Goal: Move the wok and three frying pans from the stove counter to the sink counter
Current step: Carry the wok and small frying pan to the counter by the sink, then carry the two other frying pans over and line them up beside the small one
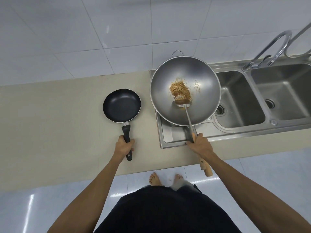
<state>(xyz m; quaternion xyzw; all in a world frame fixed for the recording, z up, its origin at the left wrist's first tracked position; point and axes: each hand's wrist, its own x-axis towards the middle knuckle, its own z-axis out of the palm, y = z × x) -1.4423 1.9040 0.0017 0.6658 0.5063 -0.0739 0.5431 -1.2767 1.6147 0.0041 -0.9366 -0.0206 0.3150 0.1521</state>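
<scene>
1. Step in hand: two pieces are being set down together beside the sink [240, 98]. The wok [185, 90] sits over the steel drainboard [170, 137] at the sink's left, its rim overhanging the left basin. The pan [121, 105] lies flat on the beige counter [50, 115], just left of the wok and apart from it.

2. Progress, as I judge it: wok and one pan have reached the sink side. No other pans are in view, so two pans likely remain to fetch.

3. Left hand [124, 145]: fingers clenched round the pan's black handle [126, 134], near its middle, the handle's end sticking out below the fist. Forearm runs straight in from lower left.

4. Right hand [199, 144]: fingers closed on a long steel shaft that runs up into the wok, with a wooden grip [206, 167] jutting back past the wrist. Whether this is the wok's own handle or a ladle lying in it is hard to tell; a spoon-like bowl [182, 103] seems to end it, beside brown residue [180, 91].

5. Next move: check both pieces rest steady, the round-bottomed wok especially, since it may rock on the drainboard. Then open both hands, draw them clear, and turn back for the remaining pans.
</scene>
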